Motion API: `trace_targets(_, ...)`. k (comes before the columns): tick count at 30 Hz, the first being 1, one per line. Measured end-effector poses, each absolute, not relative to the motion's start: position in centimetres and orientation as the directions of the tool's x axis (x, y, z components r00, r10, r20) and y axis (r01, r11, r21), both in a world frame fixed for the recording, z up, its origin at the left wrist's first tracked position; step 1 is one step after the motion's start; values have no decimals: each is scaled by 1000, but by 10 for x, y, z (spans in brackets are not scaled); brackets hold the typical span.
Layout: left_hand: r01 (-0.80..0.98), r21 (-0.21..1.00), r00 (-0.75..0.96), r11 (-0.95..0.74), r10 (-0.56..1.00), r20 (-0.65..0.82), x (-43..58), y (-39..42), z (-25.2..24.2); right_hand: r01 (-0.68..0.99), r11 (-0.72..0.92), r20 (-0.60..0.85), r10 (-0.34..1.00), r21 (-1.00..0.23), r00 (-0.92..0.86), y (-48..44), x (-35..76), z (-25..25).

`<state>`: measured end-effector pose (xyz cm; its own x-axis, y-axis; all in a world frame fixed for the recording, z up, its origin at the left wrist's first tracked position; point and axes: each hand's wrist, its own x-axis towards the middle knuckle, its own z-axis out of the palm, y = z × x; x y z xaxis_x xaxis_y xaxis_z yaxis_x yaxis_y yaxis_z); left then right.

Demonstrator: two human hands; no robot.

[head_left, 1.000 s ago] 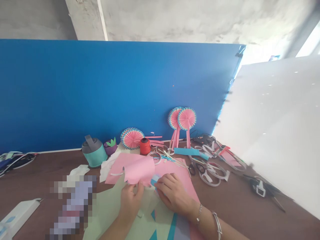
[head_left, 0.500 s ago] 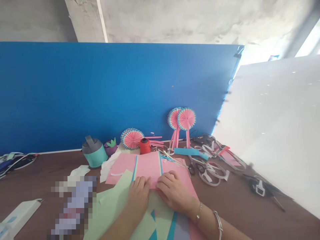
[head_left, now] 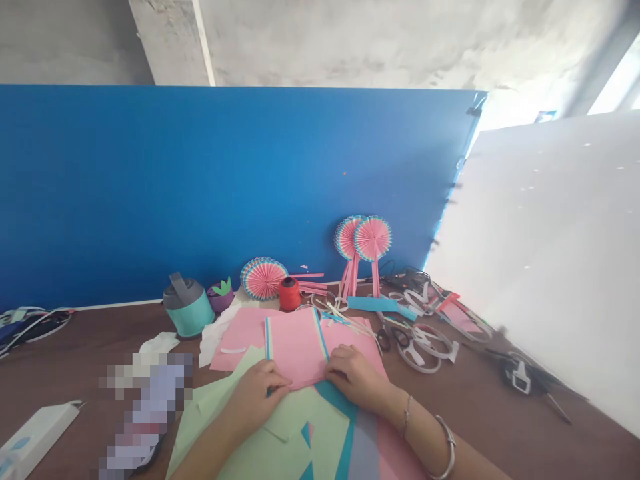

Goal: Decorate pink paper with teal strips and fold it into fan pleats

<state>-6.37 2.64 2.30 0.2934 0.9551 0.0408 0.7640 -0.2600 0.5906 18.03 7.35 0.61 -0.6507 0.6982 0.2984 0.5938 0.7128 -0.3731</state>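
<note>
Two bare hands work over a paper-strewn brown table (head_left: 475, 423), with a pink paper rectangle (head_left: 296, 347) between them at the center of the lower frame. Bands of blue and cream run along its left and right edges. The left hand (head_left: 257, 393) pinches the near-left end of the paper between thumb and fingers. The right hand (head_left: 357, 377), its fingers bent and bunched, touches the near-right edge; whether it grips or only presses, one cannot tell. A thin bracelet (head_left: 407, 413) and a silver-toned bangle (head_left: 450, 447) circle the right wrist.

Beneath the hands, pale green sheets (head_left: 327, 433) overlap teal paper (head_left: 345, 403) and a lavender sheet (head_left: 365, 443) at bottom center. A small blue-and-pink scrap (head_left: 306, 435) lies on the green. Just left of the rectangle, another pink sheet (head_left: 240, 327) carries a short white strip (head_left: 233, 351).

Against a blue panel (head_left: 200, 180) that spans the frame, two round pleated fans (head_left: 373, 239) stand upright on pink stems right of center. More pleated fans (head_left: 266, 279) lean together near the middle, beside a red thread spool (head_left: 290, 293). Left of them sit a purple pot (head_left: 221, 303) with green leaves and a teal container (head_left: 193, 315) with a gray top. At center right, a light-blue strip (head_left: 373, 303) lies near dark-handled scissors (head_left: 400, 336) and curled white strips (head_left: 437, 343). A pixelated object (head_left: 155, 413) occupies the lower left.
</note>
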Motion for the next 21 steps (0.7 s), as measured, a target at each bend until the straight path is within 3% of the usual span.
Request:
trace_targets(10, 827, 548, 200, -123, 976, -83, -65, 22, 47, 572, 613, 236, 767, -546, -597, 77, 184, 5)
trace_targets(21, 790, 612, 124, -31, 986, -110, -78, 31, 25, 598, 395, 83, 874, -698, -480, 80, 179, 0)
